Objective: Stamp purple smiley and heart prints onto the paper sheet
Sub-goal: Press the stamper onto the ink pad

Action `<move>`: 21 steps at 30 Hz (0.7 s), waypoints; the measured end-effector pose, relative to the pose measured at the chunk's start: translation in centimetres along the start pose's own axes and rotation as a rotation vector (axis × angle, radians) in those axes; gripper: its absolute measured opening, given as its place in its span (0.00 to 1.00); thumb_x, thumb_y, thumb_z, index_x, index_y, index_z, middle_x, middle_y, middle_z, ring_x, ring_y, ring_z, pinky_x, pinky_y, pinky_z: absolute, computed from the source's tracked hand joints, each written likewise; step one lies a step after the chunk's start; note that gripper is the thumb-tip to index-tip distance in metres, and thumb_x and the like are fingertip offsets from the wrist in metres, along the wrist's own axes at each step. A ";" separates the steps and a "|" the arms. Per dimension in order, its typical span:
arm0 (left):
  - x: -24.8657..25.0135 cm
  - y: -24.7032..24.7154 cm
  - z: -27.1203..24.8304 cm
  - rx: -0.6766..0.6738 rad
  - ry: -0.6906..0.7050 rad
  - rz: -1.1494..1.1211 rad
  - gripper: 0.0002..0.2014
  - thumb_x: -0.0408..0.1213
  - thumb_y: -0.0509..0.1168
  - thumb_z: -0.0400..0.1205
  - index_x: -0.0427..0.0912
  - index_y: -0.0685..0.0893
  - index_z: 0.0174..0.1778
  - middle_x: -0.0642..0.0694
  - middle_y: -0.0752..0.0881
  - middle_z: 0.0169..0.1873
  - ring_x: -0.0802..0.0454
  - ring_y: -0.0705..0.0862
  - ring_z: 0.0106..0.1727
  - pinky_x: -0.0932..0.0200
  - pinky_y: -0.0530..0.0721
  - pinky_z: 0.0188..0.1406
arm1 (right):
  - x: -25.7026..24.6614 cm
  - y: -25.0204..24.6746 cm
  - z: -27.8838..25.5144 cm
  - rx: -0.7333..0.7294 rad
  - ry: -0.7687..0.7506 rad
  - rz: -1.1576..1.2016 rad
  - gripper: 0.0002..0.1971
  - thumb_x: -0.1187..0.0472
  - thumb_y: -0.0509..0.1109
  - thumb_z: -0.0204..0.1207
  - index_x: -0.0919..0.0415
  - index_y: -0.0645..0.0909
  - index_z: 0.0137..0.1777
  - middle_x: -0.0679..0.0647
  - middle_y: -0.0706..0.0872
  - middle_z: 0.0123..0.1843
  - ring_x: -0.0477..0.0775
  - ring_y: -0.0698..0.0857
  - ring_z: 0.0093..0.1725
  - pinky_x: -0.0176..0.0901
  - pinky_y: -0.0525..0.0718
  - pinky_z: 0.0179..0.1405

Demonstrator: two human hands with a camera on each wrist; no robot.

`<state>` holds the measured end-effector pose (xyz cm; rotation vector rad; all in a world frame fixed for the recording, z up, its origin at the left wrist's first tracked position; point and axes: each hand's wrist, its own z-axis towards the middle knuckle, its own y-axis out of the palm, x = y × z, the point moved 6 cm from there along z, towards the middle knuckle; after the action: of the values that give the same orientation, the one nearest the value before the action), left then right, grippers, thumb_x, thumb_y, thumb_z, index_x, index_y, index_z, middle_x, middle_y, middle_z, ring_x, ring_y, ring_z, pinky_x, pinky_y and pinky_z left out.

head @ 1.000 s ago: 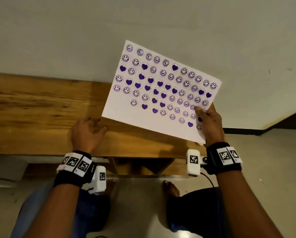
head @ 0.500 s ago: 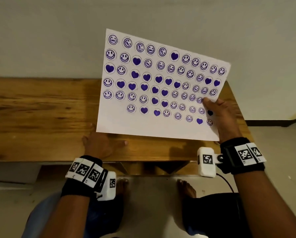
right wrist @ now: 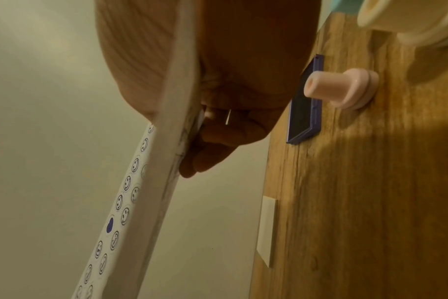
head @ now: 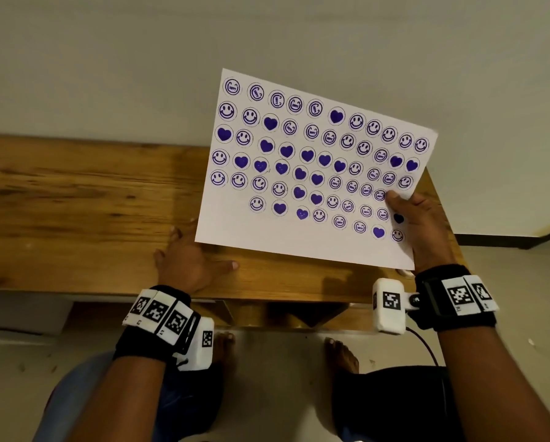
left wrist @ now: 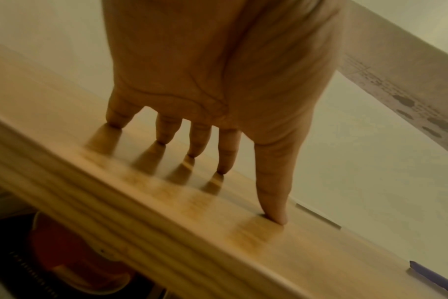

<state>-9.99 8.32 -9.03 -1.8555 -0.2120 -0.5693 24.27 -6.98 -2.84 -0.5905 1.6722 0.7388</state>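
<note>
A white paper sheet (head: 299, 237) covered with several rows of purple smiley and heart prints is held up, tilted, above the wooden table (head: 76, 212). My right hand (head: 423, 228) pinches its lower right corner, thumb on the printed side, fingers behind. In the right wrist view the sheet (right wrist: 171, 141) runs edge-on past that hand (right wrist: 218, 129). My left hand (head: 190, 260) rests flat on the table beside the sheet's lower left corner; its spread fingers (left wrist: 200, 141) press the wood. A pink stamp (right wrist: 343, 90) stands on the table next to a purple ink pad (right wrist: 304, 105).
Another pale stamp (right wrist: 409, 22) sits near the table's edge in the right wrist view. A cream card (right wrist: 266, 230) lies on the table's far edge. The table's front edge (head: 267, 296) runs just before my wrists; my knees and bare feet are below it.
The sheet has swung upward and turned more square to me in my right hand. My left hand slid right along the table toward the sheet's lower left corner.
</note>
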 end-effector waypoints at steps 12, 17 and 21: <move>-0.1 -3.6 0.1 0.275 0.068 -0.354 0.16 0.35 0.66 0.81 0.46 0.84 0.65 0.48 0.86 0.59 0.61 0.81 0.42 0.66 0.78 0.42 | 1.9 -0.6 -0.9 0.036 0.162 -0.270 0.05 0.68 0.74 0.78 0.62 0.89 0.52 0.60 0.94 0.48 0.64 0.93 0.47 0.61 0.92 0.48; 1.4 -1.2 0.3 0.071 0.161 -0.349 0.21 0.45 0.75 0.75 0.50 0.84 0.65 0.51 0.84 0.64 0.51 0.84 0.60 0.51 0.84 0.58 | 5.0 0.6 -1.8 0.034 0.215 -0.473 0.04 0.66 0.74 0.78 0.59 0.88 0.49 0.59 0.93 0.44 0.52 0.93 0.36 0.46 0.91 0.35; 1.2 0.4 0.6 -0.028 0.199 0.036 0.29 0.53 0.76 0.70 0.57 0.81 0.69 0.51 0.73 0.76 0.43 0.71 0.75 0.38 0.70 0.73 | 5.2 0.6 -1.9 0.079 0.172 -0.497 0.06 0.67 0.74 0.79 0.55 0.86 0.50 0.53 0.92 0.43 0.45 0.91 0.31 0.39 0.88 0.27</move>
<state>-8.66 8.61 -8.94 -1.8124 -0.0387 -0.7305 21.40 -7.97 -7.53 -0.9886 1.6072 0.2670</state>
